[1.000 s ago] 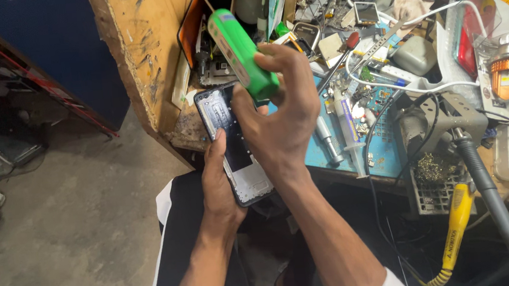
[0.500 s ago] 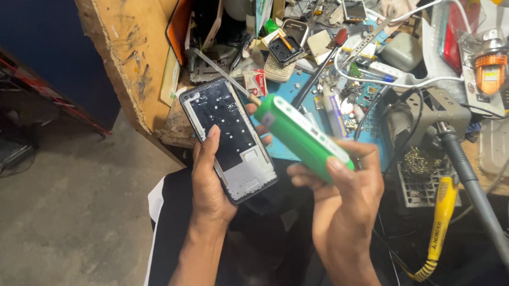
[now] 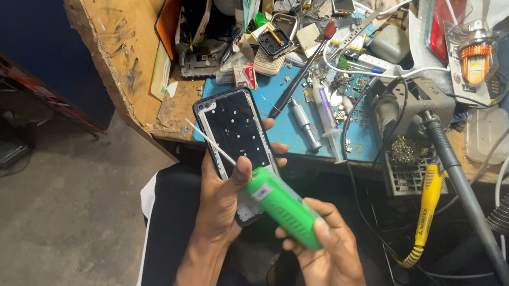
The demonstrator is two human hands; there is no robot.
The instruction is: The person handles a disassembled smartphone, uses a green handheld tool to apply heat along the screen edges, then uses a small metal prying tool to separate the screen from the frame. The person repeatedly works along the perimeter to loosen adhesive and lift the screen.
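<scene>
1. Both forearms bare, no sleeves visible past wrists.
2. Left hand (image 3: 223, 204), right hand (image 3: 332, 262): no gloves, rings or watch seen.
3. Dark trousers over lap.
4. White garment edge at lower left.

Bright green ribbed bottle (image 3: 285, 208), black phone frame (image 3: 238, 135) with a pale rim. The mat (image 3: 293, 124) is blue, the screwdriver handle (image 3: 426, 201) yellow, and the bench (image 3: 123, 50) bare paint-flecked wood.

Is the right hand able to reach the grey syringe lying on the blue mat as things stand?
Probably not at once: the right hand is wrapped around the green spray can. The path to the syringe on the blue mat looks open, but the fingers are occupied.
</scene>
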